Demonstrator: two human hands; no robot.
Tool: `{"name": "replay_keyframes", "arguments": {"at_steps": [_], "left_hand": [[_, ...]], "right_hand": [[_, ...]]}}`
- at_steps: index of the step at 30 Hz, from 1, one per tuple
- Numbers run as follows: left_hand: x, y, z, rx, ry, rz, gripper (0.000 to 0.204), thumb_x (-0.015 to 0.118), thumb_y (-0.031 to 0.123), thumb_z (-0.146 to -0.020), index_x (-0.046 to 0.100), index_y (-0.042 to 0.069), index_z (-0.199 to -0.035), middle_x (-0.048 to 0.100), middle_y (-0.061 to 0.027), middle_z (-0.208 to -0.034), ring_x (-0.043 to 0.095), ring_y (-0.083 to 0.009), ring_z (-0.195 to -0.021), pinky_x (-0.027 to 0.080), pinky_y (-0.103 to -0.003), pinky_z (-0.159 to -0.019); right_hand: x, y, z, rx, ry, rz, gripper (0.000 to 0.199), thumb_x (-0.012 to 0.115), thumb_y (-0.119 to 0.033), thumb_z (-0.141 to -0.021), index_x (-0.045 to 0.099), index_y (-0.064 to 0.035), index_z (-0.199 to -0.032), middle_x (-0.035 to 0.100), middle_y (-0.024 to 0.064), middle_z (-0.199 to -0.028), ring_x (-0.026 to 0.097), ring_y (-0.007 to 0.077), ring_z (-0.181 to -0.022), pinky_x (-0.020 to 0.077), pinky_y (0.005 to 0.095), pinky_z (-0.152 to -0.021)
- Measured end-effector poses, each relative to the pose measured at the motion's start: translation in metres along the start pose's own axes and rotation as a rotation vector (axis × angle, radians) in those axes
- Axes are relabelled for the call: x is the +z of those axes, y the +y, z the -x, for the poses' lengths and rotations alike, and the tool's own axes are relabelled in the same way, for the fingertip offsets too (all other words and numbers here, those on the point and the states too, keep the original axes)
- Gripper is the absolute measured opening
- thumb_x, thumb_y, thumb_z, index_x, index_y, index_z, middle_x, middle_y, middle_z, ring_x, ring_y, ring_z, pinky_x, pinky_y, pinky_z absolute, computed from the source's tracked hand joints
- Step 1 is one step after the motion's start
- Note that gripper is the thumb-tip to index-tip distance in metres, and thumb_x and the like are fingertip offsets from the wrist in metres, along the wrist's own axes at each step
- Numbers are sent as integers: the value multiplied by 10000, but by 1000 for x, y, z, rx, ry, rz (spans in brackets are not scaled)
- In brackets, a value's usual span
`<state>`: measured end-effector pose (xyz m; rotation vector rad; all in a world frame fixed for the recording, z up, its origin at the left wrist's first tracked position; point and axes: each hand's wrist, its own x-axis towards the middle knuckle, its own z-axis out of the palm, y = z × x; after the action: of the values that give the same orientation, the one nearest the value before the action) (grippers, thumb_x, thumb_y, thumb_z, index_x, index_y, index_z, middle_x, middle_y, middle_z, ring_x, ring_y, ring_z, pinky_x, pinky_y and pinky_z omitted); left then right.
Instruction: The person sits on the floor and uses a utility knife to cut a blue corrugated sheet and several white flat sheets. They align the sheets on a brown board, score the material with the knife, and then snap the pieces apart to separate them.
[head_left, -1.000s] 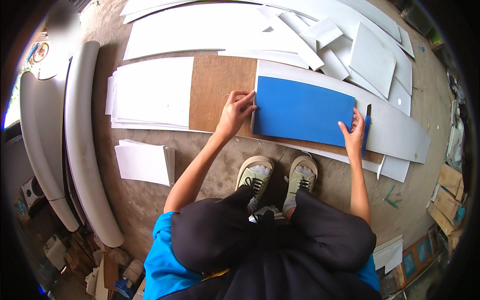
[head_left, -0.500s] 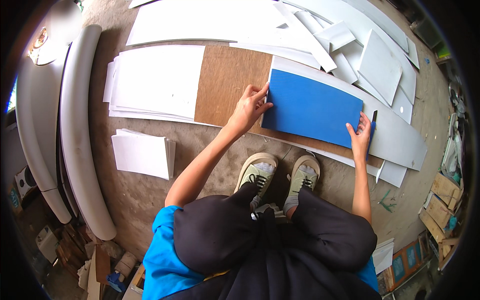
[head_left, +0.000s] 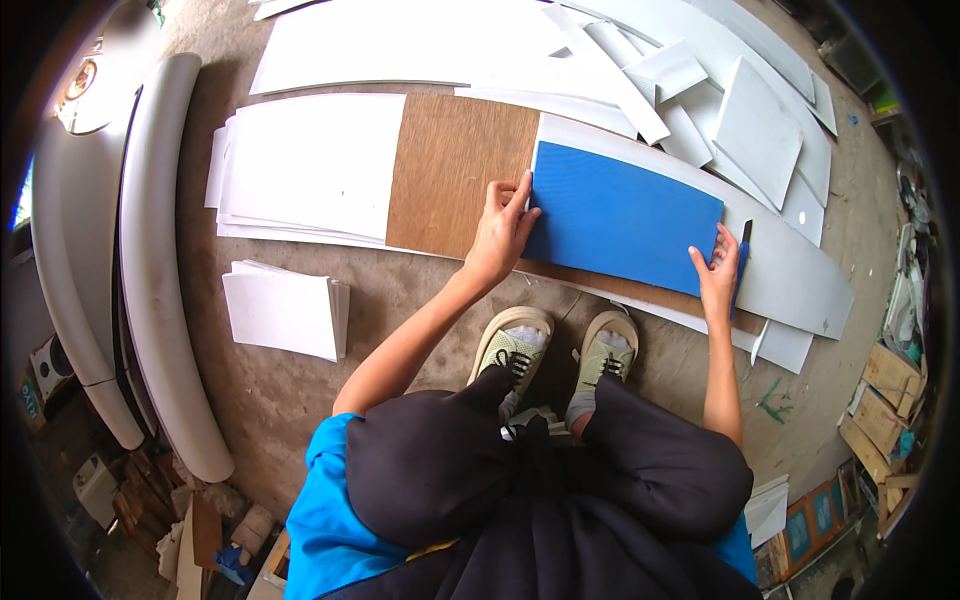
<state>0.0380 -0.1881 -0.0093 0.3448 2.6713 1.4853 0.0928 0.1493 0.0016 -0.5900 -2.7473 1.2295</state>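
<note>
Two hands bracket the blue sheet (head_left: pixel 625 217), one at each short end, so its long axis runs straight across between them, tilting slightly down toward the person's right. The sheet lies flat on the brown board (head_left: pixel 455 170) on the floor, just beyond the person's shoes (head_left: pixel 555 355). The left hand (head_left: pixel 503 228) rests with fingers spread on the sheet's left edge; the right hand (head_left: pixel 718 272) presses flat at the right edge, with a dark slim tool (head_left: pixel 742 262) alongside the fingers. Neither hand is nearer; the sheet sits squarely between them.
</note>
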Motion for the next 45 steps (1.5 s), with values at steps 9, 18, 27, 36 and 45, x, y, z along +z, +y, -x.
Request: {"name": "replay_keyframes", "arguments": {"at_steps": [9,18,27,36,45], "left_hand": [[7,6,0,-52,-7,-20,540,541,83,-830,313,43,-1318,388,-199,-1060,485,-296,-845,438,-371,-754],[33,17,-32,-100,202,-309,535,500,218,-854,292,10,-1301,371,-187,-1127,366,-324,-1017,299,-449,-853],[16,28,-11,316,87,-439,846,547,561,-747,213,97,-1371,226,-178,-1365,229,-306,-1248,114,-527,-992],[36,54,-9,573,-408,-784,869,541,542,-725,216,44,-1359,188,-157,-1419,170,-293,-1319,135,-457,-1066],[61,74,-15,505,-440,-798,911,639,484,-672,248,-4,-1334,195,-214,-1398,167,-345,-1310,148,-458,-1062]], "right_hand": [[2,0,2,1,7,-48,580,689,-162,-736,410,-113,-1242,469,118,-1153,470,186,-906,414,293,-741],[2,3,-3,0,-8,9,615,699,-146,-716,390,-103,-1245,460,149,-1134,483,226,-956,417,329,-797],[0,-4,-6,-32,-18,12,697,710,-90,-678,335,-104,-1266,436,150,-1097,449,253,-1018,395,361,-860],[4,5,-4,-102,63,-48,678,719,-81,-659,367,-112,-1238,454,135,-1049,475,239,-920,405,364,-825],[-12,32,-18,103,-12,-407,558,660,-1,-699,420,-101,-1193,612,89,-902,600,146,-771,485,284,-692]]}}
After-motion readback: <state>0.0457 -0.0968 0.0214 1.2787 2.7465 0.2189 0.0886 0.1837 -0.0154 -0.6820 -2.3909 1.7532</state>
